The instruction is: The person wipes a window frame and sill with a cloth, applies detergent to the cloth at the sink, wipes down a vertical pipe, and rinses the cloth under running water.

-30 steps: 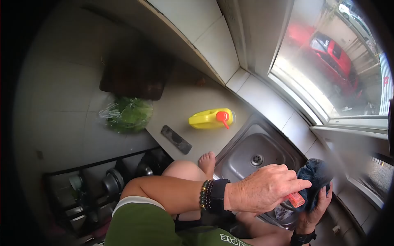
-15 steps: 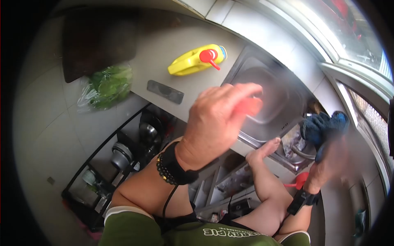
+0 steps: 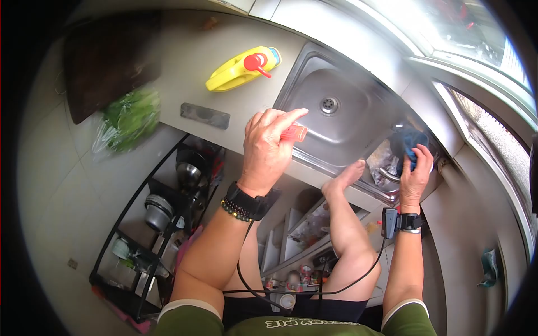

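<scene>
- Left hand, closed, grips a red block; its exposed end points rightward at the sink's near-left corner.
- Right hand, half-curled, holds blue cloth.
- Bare basin spans between.

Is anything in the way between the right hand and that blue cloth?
Nothing visible: the right hand has the cloth directly in its grasp. The clear plastic lies off to the left, not between them.

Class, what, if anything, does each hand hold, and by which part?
Left hand: red object, gripped part hidden, one end showing. Right hand: blue cloth, by its near side.
</scene>
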`<state>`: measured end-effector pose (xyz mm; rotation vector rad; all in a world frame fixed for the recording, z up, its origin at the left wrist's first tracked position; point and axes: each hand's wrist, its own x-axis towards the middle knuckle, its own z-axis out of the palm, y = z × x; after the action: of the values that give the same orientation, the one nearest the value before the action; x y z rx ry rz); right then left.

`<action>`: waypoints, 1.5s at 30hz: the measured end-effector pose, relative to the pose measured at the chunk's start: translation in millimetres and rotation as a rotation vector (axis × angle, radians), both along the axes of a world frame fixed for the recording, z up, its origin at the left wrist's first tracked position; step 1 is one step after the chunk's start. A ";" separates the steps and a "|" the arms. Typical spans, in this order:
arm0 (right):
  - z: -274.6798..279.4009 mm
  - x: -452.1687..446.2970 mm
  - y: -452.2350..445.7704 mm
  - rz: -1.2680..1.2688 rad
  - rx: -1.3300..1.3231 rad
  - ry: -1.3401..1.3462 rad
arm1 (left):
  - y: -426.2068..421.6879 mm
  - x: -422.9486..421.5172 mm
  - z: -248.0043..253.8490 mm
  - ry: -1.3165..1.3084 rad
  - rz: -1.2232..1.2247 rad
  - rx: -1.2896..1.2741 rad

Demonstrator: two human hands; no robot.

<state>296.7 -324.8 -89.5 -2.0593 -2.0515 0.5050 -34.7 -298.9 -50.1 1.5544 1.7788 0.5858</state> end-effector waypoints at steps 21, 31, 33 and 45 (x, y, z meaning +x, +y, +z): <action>3.1 -8.1 11.0 0.023 0.000 -0.041 | -14.9 -13.1 -38.4 0.060 -0.070 -0.178; 37.5 27.6 61.7 -0.790 0.108 0.531 | -18.7 -15.9 -43.7 0.153 -0.189 -0.192; 36.0 17.3 70.1 -0.793 0.075 0.570 | -21.3 -14.4 -41.6 0.117 -0.193 -0.199; -37.2 -55.0 30.8 -0.538 -0.272 0.329 | -41.0 -8.0 -39.9 0.100 -0.157 -0.246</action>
<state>241.7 -294.0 -126.8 -2.3570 -1.2336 0.9733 -42.7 -339.9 -90.0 1.5549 1.7095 0.2073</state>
